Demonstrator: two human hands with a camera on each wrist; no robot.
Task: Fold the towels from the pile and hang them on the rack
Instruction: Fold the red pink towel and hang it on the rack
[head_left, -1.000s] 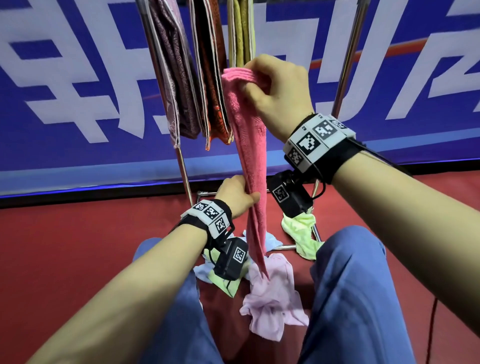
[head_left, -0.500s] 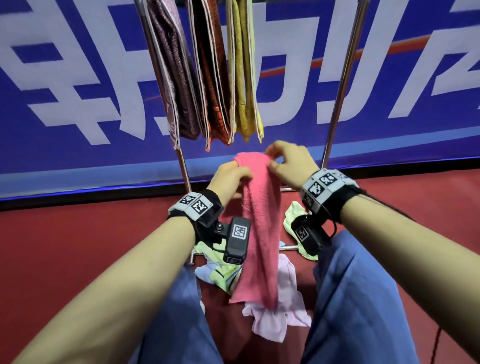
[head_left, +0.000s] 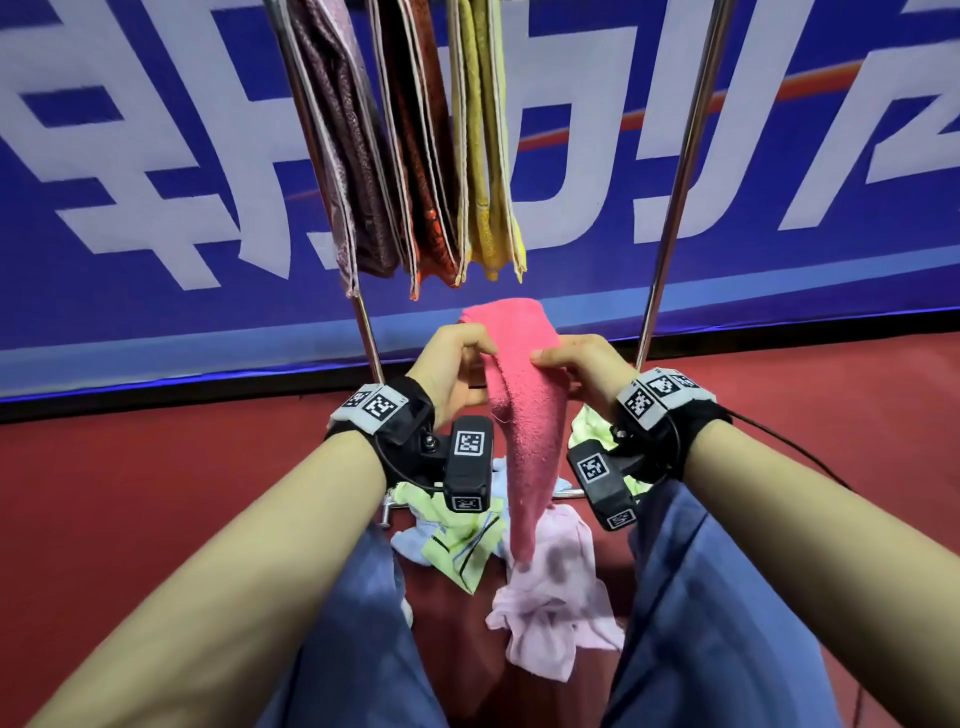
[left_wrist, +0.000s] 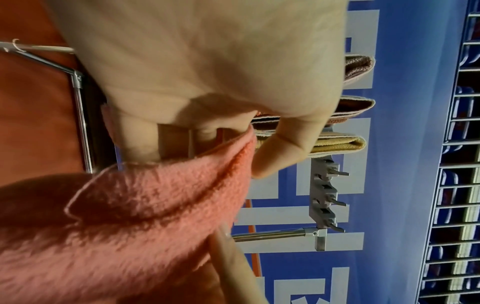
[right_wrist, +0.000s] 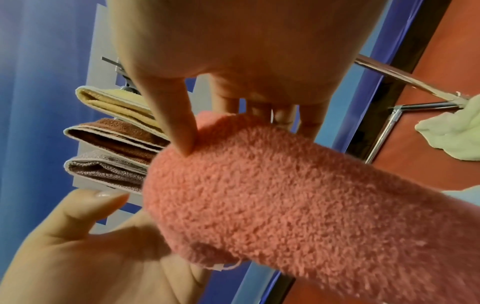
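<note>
Hands pinch a pink towel (head_left: 524, 395) at its folded top, left hand (head_left: 457, 364) and right hand (head_left: 582, 369) either side, below three folded towels (head_left: 415, 156) hanging on the rack (head_left: 675, 208).

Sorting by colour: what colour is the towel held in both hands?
Pink towel, clearest in the head view.

pink towel (head_left: 524, 395) is fuzzy matt terry cloth, the rack (head_left: 675, 197) poles are shiny polished metal, hanging towels (head_left: 410, 156) look woven with pale smooth edging, floor (head_left: 156, 493) is matt red.
</note>
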